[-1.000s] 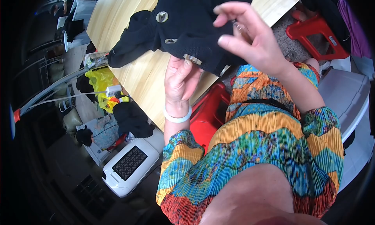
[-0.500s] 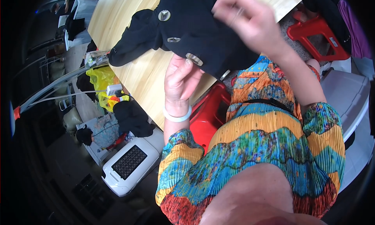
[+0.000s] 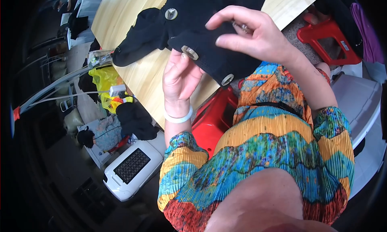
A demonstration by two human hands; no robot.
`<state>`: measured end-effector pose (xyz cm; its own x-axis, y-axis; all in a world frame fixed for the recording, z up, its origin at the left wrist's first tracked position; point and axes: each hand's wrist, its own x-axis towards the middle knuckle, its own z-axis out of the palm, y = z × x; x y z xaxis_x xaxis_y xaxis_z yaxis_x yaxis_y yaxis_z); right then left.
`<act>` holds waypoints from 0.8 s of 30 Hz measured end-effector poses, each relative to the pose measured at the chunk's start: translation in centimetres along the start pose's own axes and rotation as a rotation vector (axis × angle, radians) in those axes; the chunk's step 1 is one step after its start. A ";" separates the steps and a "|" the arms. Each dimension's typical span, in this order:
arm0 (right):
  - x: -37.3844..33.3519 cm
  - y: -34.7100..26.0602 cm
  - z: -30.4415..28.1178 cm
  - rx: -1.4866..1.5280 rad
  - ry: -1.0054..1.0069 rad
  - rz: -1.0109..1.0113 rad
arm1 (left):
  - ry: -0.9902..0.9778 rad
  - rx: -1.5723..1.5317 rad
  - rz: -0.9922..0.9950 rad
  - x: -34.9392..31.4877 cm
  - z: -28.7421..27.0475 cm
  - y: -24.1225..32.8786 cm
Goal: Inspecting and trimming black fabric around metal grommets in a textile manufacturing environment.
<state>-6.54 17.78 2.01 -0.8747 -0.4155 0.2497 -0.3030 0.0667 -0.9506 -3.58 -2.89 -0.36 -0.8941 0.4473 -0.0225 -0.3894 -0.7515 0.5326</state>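
A black knitted garment with large brownish buttons lies over the table and hangs past its near edge. My left hand, wearing a pale bangle, pinches the garment's edge, its thumb beside a button. Another button is lower along that edge, and a third button is farther up the cloth. Above the garment, my right hand is curved, with thumb and forefinger apart. Something small and shiny, perhaps a ring, shows at its fingers; I cannot make out any thread or needle.
The light wooden table fills the top middle. Red plastic stools stand below its edge and at the right. Left are a yellow bag, a white power adapter on a cable, and a white case. A grey bin is at right.
My right hand has come down and left over the garment, with its fingers now parted. My left hand has shifted slightly left, and the held edge has turned so its buttons face up more.
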 end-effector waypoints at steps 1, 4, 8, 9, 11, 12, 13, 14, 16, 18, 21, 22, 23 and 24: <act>0.4 0.4 0.8 0.019 0.071 -0.255 | 0.003 -0.025 -0.006 0.1 0.1 0.0; 1.1 0.9 2.1 -0.171 0.086 -0.461 | 0.015 0.007 -0.011 0.3 0.7 -0.3; 0.9 1.7 2.7 -0.297 0.134 -0.477 | -0.046 -0.109 -0.047 0.4 -0.5 -0.4; 0.9 1.8 2.7 -0.327 0.147 -0.468 | -0.045 -0.109 -0.045 0.3 -0.4 -0.5; 1.4 1.8 1.1 -0.242 0.256 -0.401 | -0.012 -0.152 -0.036 0.1 0.3 -0.4; 1.7 2.0 0.2 -0.241 0.352 -0.283 | -0.072 -0.190 -0.038 0.0 0.2 -0.2; 2.1 2.6 -1.2 -0.094 0.414 -0.138 | -0.076 -0.187 -0.038 -0.1 0.1 0.0; 4.5 3.6 -0.8 0.438 0.426 -0.612 | -0.097 -0.211 -0.045 0.0 -0.4 0.1; 2.3 2.6 -1.5 0.046 0.400 0.015 | -0.112 -0.237 -0.045 -0.2 -1.1 0.2; 1.1 1.0 -0.7 -0.187 0.231 0.085 | -0.067 -0.210 -0.022 -0.7 -1.3 0.1; -0.2 0.3 1.4 -0.065 0.147 -0.172 | -0.094 -0.182 0.002 -0.2 -0.5 -0.4; -0.5 0.3 1.8 -0.058 0.154 -0.234 | -0.063 -0.110 0.020 -0.2 -0.6 -0.6; -0.9 0.0 2.0 -0.020 0.165 -0.185 | -0.062 -0.108 0.021 -0.3 -0.5 -0.7; -1.5 -0.4 2.2 0.017 0.176 -0.137 | -0.040 -0.092 0.036 -0.3 -0.4 -0.9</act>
<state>-4.28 16.34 1.63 -0.8790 -0.2545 0.4032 -0.4179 0.0044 -0.9085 -3.05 -2.58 -1.15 -0.8992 0.4365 0.0299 -0.3772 -0.8081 0.4523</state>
